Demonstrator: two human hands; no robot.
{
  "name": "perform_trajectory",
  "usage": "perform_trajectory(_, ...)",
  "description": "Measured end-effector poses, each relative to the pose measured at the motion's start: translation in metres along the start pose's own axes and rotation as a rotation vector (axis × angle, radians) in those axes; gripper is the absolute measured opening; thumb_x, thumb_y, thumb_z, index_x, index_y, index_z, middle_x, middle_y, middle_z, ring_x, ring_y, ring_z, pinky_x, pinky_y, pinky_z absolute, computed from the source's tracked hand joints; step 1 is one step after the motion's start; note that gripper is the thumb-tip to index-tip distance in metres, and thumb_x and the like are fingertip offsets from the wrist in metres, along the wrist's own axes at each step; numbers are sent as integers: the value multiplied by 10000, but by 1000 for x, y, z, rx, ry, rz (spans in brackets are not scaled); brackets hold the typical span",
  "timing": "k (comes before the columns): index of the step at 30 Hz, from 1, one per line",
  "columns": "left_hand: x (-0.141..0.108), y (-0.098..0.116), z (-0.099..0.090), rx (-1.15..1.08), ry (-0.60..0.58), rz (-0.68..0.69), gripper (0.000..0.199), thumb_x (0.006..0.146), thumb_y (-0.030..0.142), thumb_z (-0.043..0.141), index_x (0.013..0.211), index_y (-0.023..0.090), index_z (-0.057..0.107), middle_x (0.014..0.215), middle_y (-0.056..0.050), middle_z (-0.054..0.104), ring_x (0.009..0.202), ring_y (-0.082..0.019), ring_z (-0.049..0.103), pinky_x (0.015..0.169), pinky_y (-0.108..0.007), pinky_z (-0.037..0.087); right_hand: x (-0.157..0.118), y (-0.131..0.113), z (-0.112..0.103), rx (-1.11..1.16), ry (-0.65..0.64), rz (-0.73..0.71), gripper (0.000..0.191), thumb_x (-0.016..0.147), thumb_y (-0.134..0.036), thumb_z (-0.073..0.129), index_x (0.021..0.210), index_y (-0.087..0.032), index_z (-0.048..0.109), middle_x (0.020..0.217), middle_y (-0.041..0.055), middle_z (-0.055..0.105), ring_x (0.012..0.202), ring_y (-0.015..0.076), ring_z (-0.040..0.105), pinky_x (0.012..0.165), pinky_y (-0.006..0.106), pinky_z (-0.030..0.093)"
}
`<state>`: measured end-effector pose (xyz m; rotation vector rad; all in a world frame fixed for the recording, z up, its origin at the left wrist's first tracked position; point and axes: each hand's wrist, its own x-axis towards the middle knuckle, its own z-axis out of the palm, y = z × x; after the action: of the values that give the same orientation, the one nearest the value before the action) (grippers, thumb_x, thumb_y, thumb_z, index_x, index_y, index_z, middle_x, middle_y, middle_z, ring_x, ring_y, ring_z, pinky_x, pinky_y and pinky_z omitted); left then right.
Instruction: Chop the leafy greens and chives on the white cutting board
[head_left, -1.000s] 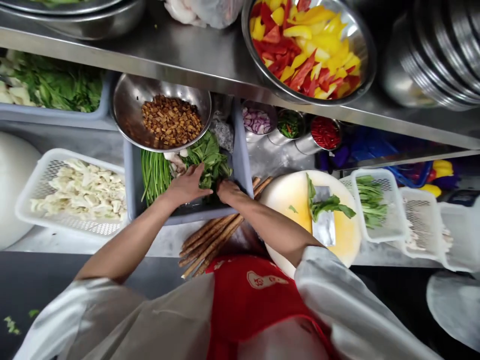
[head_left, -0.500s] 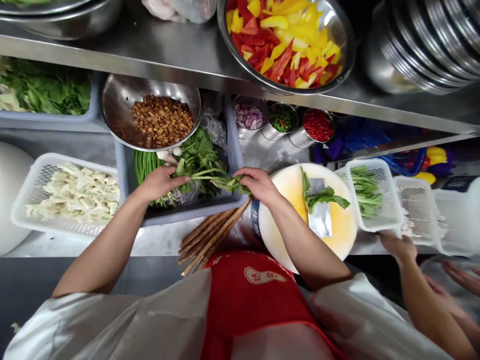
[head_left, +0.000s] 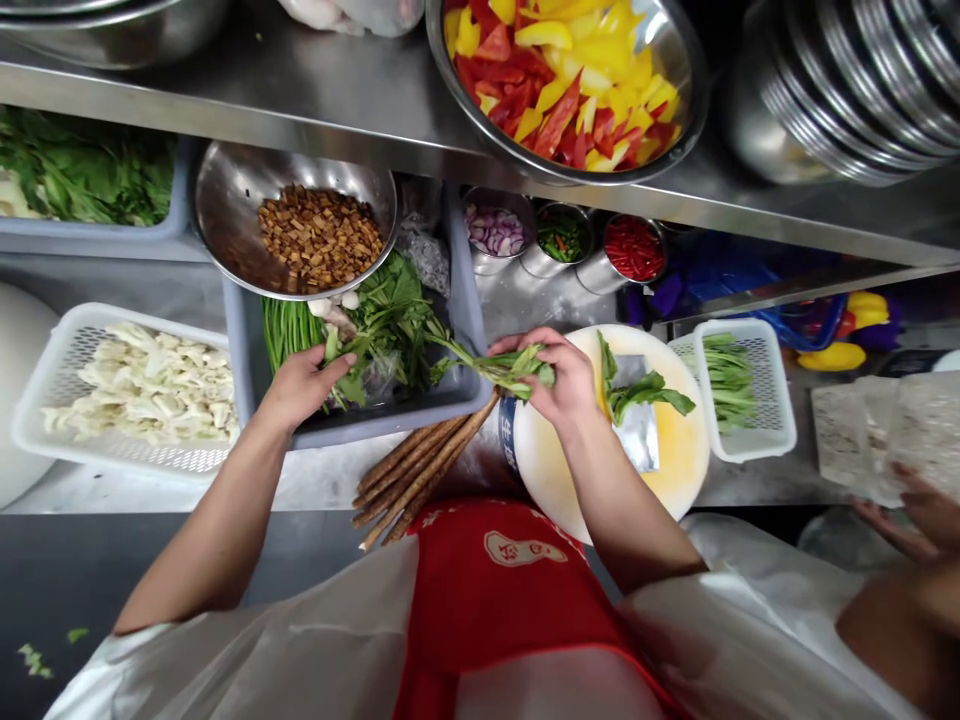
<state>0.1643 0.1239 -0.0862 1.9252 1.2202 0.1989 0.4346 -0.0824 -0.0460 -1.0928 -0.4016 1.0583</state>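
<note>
My right hand (head_left: 553,372) is closed round leafy green stalks (head_left: 480,362), whose thin ends reach left over the rim of a grey bin (head_left: 474,300). Over the bin's front left part, my left hand (head_left: 307,385) pinches a bit of green leaf (head_left: 334,350) between thumb and fingers. Leafy greens (head_left: 394,310) and chives (head_left: 289,330) lie in the bin. Right of my right hand, a round white board (head_left: 686,450) bears a green sprig (head_left: 649,398) and a metal blade (head_left: 645,450). Long brown roots (head_left: 420,470) lie in front of the bin.
A steel bowl of brown cubes (head_left: 319,240) rests over the bin's back. White baskets hold cauliflower (head_left: 150,385) at left and cut greens (head_left: 729,380) at right. Above, a shelf (head_left: 337,140) carries a bowl of peppers (head_left: 562,90). Another person's hand (head_left: 911,515) is at far right.
My right hand has moved right with the stalks, away from my left hand, which has shifted slightly down. At right, two white baskets are gone from their place and a clear bag lies there.
</note>
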Motion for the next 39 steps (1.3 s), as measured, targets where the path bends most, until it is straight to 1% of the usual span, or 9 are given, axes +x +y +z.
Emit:
perform_trajectory(6,-27,40,13,-61,419,84,444,815,487,654,558,189,447,575,21,437,615,-128,456,612,-260,369,-3,-21,15,462,149,84,18,702,-243,496,711,-229,504,702,3,674,695,175,656,696,345,577)
perform_trajectory(13,-56,105,92,-1373,-276,-338,387,828,535,671,1014,205,588,952,-74,728,692,-211,694,638,-372,584,-4,-26,37,454,77,83,60,716,-232,493,770,-234,520,730,-11,652,726,180,651,712,361,580)
perform_trajectory(19,-56,125,109,-1742,-225,-243,364,879,543,643,1053,224,625,983,-28,730,906,-200,719,854,-357,598,-6,2,57,-209,98,-36,162,763,-302,553,886,-234,634,817,7,697,837,226,666,800,400,565)
perform_trajectory(23,-53,110,109,-1603,-58,-316,303,836,464,694,988,213,622,1019,-46,723,1058,-215,685,939,-333,559,-11,26,78,-1014,-17,-372,249,879,-252,561,1044,-254,748,1128,78,700,1084,266,612,1039,447,455)
perform_trajectory(26,-59,92,104,-1458,55,-315,297,800,442,712,976,236,592,1072,-58,711,1078,-222,669,927,-341,546,-12,37,92,-1306,-166,-520,296,948,-259,546,1157,-271,754,1265,111,652,1193,309,550,1094,511,398)
perform_trajectory(29,-60,72,73,-1315,217,-342,279,809,446,684,947,249,543,951,-35,698,883,-193,673,812,-347,551,-10,42,98,-1289,-407,-552,399,965,-328,570,1351,-272,650,1445,106,552,1325,309,490,1140,506,390)
perform_trajectory(32,-33,54,-6,-1244,412,-355,205,912,410,543,868,227,462,713,32,581,616,-107,540,640,-269,493,-9,45,89,-1160,-595,-481,514,972,-354,564,1476,-264,521,1529,96,477,1391,258,472,1155,416,421)
perform_trajectory(36,66,28,-156,-928,712,-131,411,977,233,83,814,174,455,773,21,608,879,-80,628,772,-208,494,-10,56,60,-1126,-528,-304,404,980,-314,536,1371,-249,614,1350,108,622,1214,235,628,1057,389,511)
perform_trajectory(39,151,17,-232,-333,730,201,804,920,223,-202,1094,81,570,1068,14,656,1173,-110,615,929,-291,498,-9,63,35,-1161,-409,-208,331,960,-276,554,1259,-207,679,1236,114,670,1070,221,684,987,378,546)
